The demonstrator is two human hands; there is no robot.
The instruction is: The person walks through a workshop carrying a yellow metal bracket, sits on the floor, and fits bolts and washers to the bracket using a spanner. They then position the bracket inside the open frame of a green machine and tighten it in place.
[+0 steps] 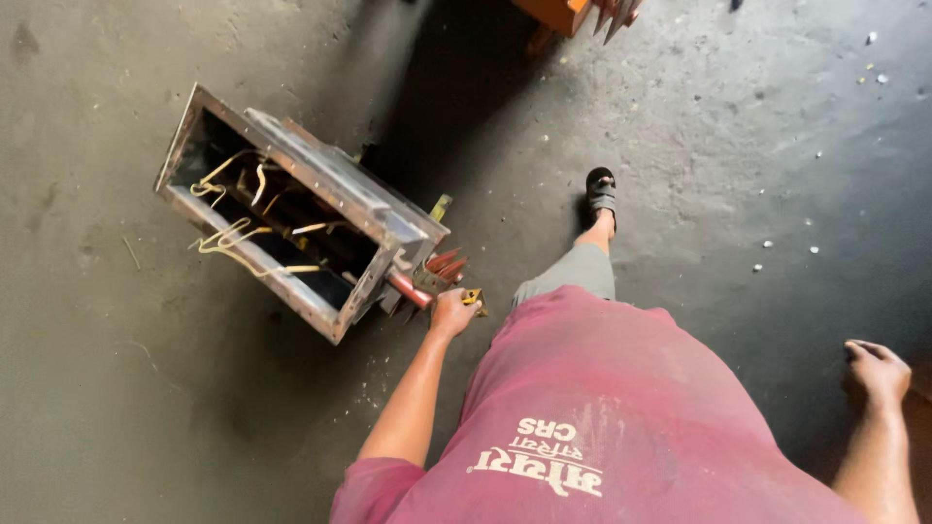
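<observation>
My left hand (454, 312) is closed around a small yellow-handled tool (475, 299). It rests against a copper-coloured rod (409, 289) at the near corner of a rusty open metal box (320, 184). The box lies tilted on the concrete floor, with yellowish wires (233, 238) hanging loose inside it. Reddish fin-like parts (445, 264) stick out beside the rod. My right hand (879, 374) hangs far off to the right with loosely bent fingers, holding nothing. My pink shirt (602, 408) fills the lower middle, and my sandalled foot (600, 194) steps forward.
An orange metal object (573, 12) with pointed parts juts in at the top edge. Small white bits of debris (811, 250) are scattered on the dark floor at the right. A brown surface edge (922, 408) shows at the far right.
</observation>
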